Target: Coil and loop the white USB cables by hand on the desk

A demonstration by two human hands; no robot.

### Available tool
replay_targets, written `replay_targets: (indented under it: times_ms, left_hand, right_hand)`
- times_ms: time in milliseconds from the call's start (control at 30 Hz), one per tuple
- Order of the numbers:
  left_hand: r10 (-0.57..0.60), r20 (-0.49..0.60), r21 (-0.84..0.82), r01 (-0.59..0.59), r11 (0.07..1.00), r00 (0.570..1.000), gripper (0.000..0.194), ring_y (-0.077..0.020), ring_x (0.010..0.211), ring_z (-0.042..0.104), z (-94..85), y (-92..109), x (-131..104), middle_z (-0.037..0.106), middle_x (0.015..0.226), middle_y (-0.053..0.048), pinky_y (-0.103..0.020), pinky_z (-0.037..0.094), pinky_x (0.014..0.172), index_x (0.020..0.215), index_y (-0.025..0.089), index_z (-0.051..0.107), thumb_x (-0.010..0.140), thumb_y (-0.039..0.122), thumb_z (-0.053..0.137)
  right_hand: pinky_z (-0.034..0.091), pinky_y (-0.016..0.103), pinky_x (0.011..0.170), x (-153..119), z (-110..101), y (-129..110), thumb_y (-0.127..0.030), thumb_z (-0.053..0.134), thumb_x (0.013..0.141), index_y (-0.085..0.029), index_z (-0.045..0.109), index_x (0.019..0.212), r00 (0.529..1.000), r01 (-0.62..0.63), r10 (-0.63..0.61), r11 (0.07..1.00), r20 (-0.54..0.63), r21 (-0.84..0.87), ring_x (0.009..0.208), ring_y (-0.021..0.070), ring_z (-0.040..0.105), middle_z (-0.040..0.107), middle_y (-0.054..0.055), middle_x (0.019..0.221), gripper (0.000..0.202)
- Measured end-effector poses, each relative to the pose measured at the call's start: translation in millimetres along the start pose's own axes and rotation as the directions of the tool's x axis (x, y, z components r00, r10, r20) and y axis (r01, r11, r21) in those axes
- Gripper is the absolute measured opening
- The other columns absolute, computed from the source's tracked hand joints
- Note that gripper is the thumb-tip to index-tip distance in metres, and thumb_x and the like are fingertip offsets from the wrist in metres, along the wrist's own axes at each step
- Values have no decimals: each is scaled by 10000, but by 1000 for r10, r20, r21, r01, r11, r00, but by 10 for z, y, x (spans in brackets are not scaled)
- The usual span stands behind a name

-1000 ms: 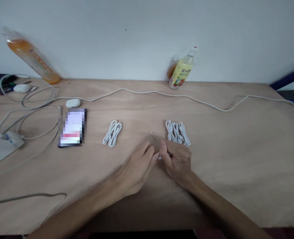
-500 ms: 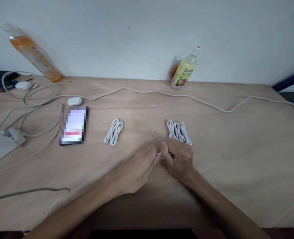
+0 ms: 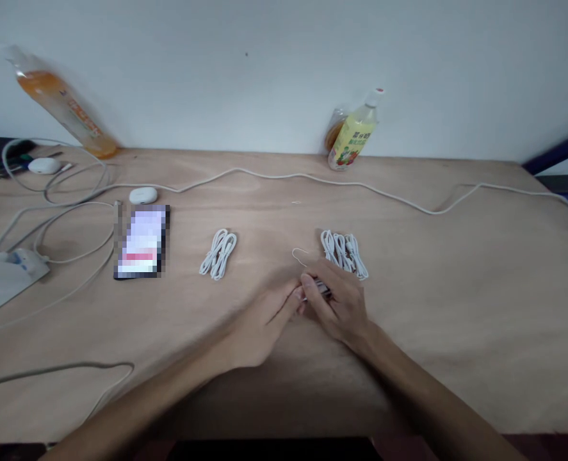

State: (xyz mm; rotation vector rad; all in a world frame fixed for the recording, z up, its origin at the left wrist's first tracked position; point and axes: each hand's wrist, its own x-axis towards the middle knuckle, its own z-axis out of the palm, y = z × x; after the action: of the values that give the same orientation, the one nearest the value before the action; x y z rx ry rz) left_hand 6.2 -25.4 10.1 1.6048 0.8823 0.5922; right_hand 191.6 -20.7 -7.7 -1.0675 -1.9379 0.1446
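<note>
My left hand (image 3: 269,323) is closed, its thumb and fingers pinching a thin white cord (image 3: 305,299) that shows between the two hands. Right up against it, my right hand (image 3: 339,301) is curled round a small bundle (image 3: 322,289) with pale and dark strips, mostly hidden by the fingers. Just beyond the right hand lie several coiled white cables (image 3: 342,250) side by side, partly covered by it. A thin bent white tie (image 3: 299,251) rests on the table near the fingertips. Farther left are more coiled white cables (image 3: 218,254).
A long white cable (image 3: 284,177) crosses the wooden table (image 3: 456,307). To the left are a phone (image 3: 142,240), a white earbud case (image 3: 143,195), tangled cords and a power strip (image 3: 9,282). An orange drink bottle (image 3: 67,105) and a yellow bottle (image 3: 355,137) lean against the wall.
My right hand has turned and shifted slightly left, so more of the striped bundle shows under its fingers. My left hand stays close beside it. The whole view has shifted slightly.
</note>
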Motion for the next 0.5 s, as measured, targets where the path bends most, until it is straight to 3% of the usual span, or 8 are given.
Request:
replay_targets:
  times_ms: [133, 200, 267, 333, 400, 500]
  left_hand:
    - [-184, 84, -187, 197, 963, 979, 463, -154, 724, 520, -3, 32, 6, 561, 805, 20, -302, 493, 707, 957, 222, 626, 1130, 598, 418]
    - [-171, 89, -170, 184, 968, 981, 441, -159, 746, 543, 0, 30, 5, 563, 799, 22, -303, 487, 718, 974, 222, 628, 1136, 574, 419]
    - [-51, 45, -44, 53, 998, 998, 392, -176, 840, 603, 6, 7, -1, 625, 870, 2, -323, 499, 795, 968, 222, 615, 1159, 486, 397]
    - [45, -43, 170, -37, 985, 998, 374, -173, 758, 581, 14, -26, -10, 601, 816, 13, -328, 477, 751, 922, 228, 577, 1174, 423, 381]
    - [139, -95, 360, -97, 928, 986, 403, -183, 748, 593, 23, -56, -17, 611, 837, 0, -332, 482, 724, 926, 231, 574, 1192, 414, 332]
    - [298, -69, 611, -196, 767, 952, 488, -211, 799, 650, 36, -90, -13, 657, 912, -37, -350, 534, 728, 1019, 220, 601, 1207, 437, 206]
  right_hand:
    - [345, 290, 521, -8, -10, -6, -99, 517, 1039, -244, 532, 683, 1000, 23, -24, 999, -17, -37, 529, 120, 451, 525, -38, 613, 385]
    - [319, 293, 513, -18, -8, -10, -77, 517, 1026, -244, 493, 646, 1000, 16, -17, 998, -26, -60, 498, 110, 419, 482, -54, 572, 416]
    - [307, 293, 510, -21, -3, -19, -66, 519, 1017, -242, 476, 638, 999, -10, 8, 998, -36, -62, 483, 105, 405, 461, -62, 553, 420]
    - [284, 294, 495, -16, 5, -36, -71, 521, 1013, -245, 448, 636, 997, -53, 52, 998, -50, -39, 469, 103, 374, 440, -68, 541, 422]
    - [262, 293, 480, -6, 15, -57, -89, 525, 1018, -249, 407, 632, 992, -111, 111, 994, -60, -3, 458, 100, 346, 407, -74, 532, 434]
    - [239, 285, 461, 5, 27, -86, -125, 531, 1033, -249, 370, 628, 978, -198, 201, 979, -60, 49, 453, 95, 335, 364, -76, 526, 453]
